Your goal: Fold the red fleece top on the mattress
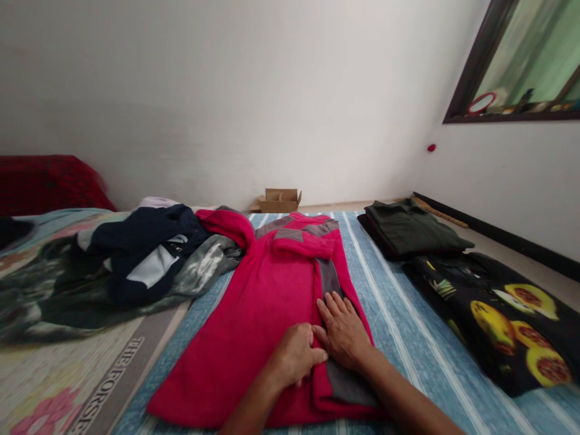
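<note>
A bright pink top with grey panels [267,302] lies spread on a blue striped sheet, its collar end away from me. Its right side is folded inward, and that sleeve lies across the chest. The other sleeve stretches left toward a clothes pile. My right hand [343,329] rests flat on the folded grey panel with fingers extended. Close beside it, my left hand [296,356] has curled fingers at the inner edge of the fold, seemingly gripping the cloth; its fingertips are partly hidden. The two hands touch or nearly touch.
A heap of dark and grey clothes [149,260] lies at the left. Folded dark green clothes [412,226] and a black fruit-print garment [507,326] lie at the right. An open cardboard box [280,201] stands by the back wall. The striped sheet [385,302] covers the bed.
</note>
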`<state>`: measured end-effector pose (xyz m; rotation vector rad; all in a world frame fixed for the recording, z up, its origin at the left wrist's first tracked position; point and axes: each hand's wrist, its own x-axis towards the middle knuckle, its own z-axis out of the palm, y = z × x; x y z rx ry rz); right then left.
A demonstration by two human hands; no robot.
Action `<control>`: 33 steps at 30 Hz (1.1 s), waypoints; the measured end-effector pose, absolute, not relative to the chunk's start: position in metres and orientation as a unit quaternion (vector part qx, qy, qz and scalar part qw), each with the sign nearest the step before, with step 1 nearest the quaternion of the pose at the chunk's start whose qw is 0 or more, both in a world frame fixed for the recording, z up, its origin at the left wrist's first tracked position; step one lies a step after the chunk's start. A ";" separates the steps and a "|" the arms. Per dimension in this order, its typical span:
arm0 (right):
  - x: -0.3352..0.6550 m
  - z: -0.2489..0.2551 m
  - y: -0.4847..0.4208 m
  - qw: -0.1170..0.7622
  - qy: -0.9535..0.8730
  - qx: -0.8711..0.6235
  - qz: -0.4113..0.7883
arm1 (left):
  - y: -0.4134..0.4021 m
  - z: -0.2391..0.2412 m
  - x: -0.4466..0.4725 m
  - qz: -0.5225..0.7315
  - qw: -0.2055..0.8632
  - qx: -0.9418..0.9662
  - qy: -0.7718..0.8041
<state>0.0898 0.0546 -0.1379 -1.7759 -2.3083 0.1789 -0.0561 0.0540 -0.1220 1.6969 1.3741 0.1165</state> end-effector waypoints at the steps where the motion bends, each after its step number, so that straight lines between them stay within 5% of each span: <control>1: 0.090 -0.139 0.052 0.112 -0.787 -0.603 0.062 | 0.054 -0.122 -0.056 0.043 0.459 0.690 0.558; 7: 0.089 -0.138 0.042 0.138 -0.787 -0.601 0.026 | 0.050 -0.115 -0.061 0.034 0.440 0.709 0.550; 19: 0.090 -0.147 0.024 0.131 -0.778 -0.615 0.008 | 0.039 -0.085 -0.067 -0.038 0.212 0.812 0.543; 26: 0.086 -0.153 0.024 0.158 -0.773 -0.615 -0.003 | 0.109 -0.065 -0.035 0.030 0.047 0.807 0.587; 33: 0.083 -0.167 0.030 0.185 -0.763 -0.619 -0.010 | 0.197 -0.093 0.034 0.094 -0.062 0.818 0.565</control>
